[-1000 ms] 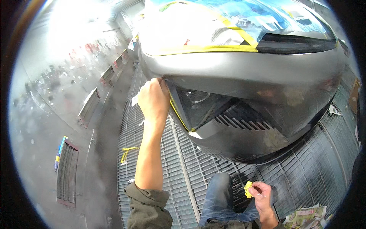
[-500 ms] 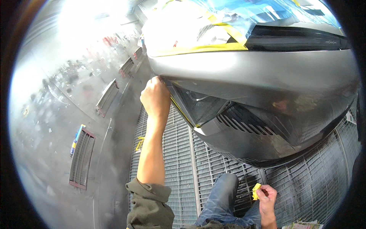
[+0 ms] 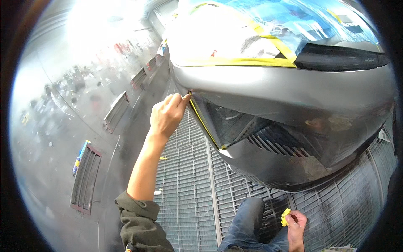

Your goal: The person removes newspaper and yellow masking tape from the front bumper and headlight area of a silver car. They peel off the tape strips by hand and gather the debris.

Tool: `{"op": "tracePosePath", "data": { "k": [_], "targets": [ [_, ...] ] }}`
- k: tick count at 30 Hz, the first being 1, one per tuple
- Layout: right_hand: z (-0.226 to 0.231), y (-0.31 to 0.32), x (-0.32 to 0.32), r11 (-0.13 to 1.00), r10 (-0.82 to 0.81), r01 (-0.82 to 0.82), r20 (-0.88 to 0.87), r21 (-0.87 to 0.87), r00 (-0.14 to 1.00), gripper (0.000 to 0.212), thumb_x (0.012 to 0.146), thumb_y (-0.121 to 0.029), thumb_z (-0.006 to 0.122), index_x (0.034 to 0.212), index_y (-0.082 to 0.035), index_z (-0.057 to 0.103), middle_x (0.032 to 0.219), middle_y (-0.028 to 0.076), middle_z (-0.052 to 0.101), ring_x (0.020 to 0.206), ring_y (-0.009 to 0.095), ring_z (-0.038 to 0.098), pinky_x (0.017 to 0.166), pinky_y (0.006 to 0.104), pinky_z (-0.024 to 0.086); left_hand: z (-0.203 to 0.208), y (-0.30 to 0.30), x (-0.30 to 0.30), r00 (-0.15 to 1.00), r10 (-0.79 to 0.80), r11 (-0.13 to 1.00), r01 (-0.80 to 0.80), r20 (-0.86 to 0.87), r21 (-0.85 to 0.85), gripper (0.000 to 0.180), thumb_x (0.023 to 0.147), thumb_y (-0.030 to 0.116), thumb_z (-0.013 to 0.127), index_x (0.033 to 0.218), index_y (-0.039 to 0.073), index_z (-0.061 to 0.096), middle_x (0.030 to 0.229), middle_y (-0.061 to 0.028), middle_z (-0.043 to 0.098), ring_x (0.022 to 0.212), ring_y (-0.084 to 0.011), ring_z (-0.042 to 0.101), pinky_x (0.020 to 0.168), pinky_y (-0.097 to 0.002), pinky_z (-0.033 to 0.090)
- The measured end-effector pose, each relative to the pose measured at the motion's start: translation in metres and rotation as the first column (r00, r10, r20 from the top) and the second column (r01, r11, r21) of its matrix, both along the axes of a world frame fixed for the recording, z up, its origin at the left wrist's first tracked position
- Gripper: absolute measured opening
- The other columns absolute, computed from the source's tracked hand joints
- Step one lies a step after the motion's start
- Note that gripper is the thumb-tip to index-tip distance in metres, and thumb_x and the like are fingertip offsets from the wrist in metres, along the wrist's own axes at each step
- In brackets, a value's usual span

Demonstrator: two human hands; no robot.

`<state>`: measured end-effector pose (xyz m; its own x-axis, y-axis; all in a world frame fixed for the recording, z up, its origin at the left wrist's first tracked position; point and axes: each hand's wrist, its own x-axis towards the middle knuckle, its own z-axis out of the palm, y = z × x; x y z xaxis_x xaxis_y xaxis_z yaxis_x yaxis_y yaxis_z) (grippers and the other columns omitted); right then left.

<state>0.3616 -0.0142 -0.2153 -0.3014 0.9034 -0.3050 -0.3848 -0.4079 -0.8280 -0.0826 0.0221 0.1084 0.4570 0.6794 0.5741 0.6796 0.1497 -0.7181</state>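
Note:
My left hand (image 3: 166, 115) reaches out to the corner of a grey car bumper (image 3: 252, 82). Its thumb and fingertips are pinched at the top end of a thin yellow strip of masking tape (image 3: 203, 124), which runs down along the edge of the dark opening (image 3: 231, 119) in the bumper. Just where the fingertips meet the tape is partly hidden. Low in the picture, near my knee, my right hand (image 3: 297, 222) pinches a crumpled wad of yellow masking tape (image 3: 286, 217).
White and blue masking sheet (image 3: 268, 17) with yellow tape edging covers the car above the bumper. Floor grating (image 3: 184, 185) lies beneath. Along the spattered wall (image 3: 54, 138) at left are louvred vents (image 3: 86, 180). A yellow tape scrap (image 3: 163, 158) is near my left forearm.
My left hand has turned, so its pinched fingertips now show at the tape's top end. The view has shifted slightly. My right hand still holds its wad of tape.

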Motion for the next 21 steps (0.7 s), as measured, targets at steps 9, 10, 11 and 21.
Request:
{"op": "tracePosePath", "data": {
  "k": [9,10,11,21],
  "targets": [
    [0.011,-0.019,-0.042,1.0,0.009,-0.009,0.012,-0.008,1.0,0.016,0.081,0.001,0.073,0.095,0.003,0.066,0.087,0.006,0.069,0.077,0.013,0.066,0.076,0.0264,0.053,0.011,0.0,-0.013,0.989,-0.12,0.992,0.115,-0.088,-0.056,0.02,0.089,0.011,0.069,0.072,0.006,0.06,0.069,-0.0014,0.042,0.06,-0.012,0.05,0.049,-0.0269,0.049],
    [0.011,-0.018,-0.045,1.0,0.013,-0.013,0.025,-0.001,1.0,0.016,0.081,0.0,0.073,0.095,0.003,0.066,0.087,0.006,0.069,0.077,0.012,0.065,0.076,0.0262,0.053,0.012,0.001,-0.014,0.987,-0.128,0.99,0.122,-0.096,-0.064,0.02,0.089,0.011,0.069,0.072,0.006,0.06,0.07,-0.0013,0.041,0.061,-0.0117,0.05,0.05,-0.0265,0.049],
    [0.011,-0.019,-0.048,1.0,0.009,-0.009,0.044,-0.004,0.999,0.016,0.081,0.0,0.073,0.095,0.003,0.066,0.087,0.006,0.069,0.076,0.012,0.065,0.076,0.026,0.053,0.013,0.003,-0.015,0.985,-0.135,0.989,0.128,-0.105,-0.071,0.02,0.089,0.011,0.069,0.072,0.006,0.061,0.07,-0.0012,0.041,0.061,-0.0115,0.05,0.05,-0.0261,0.049],
    [0.003,-0.019,-0.062,0.999,0.024,-0.025,0.032,0.044,0.999,0.013,0.083,0.0,0.074,0.093,0.002,0.067,0.084,0.005,0.07,0.07,0.01,0.064,0.067,0.0237,0.053,0.019,0.008,-0.017,0.978,-0.205,0.969,0.198,-0.031,-0.147,0.008,0.085,0.01,0.072,0.082,0.004,0.067,0.069,-0.0031,0.039,0.058,-0.0145,0.049,0.046,-0.0303,0.044]
  ]
}}
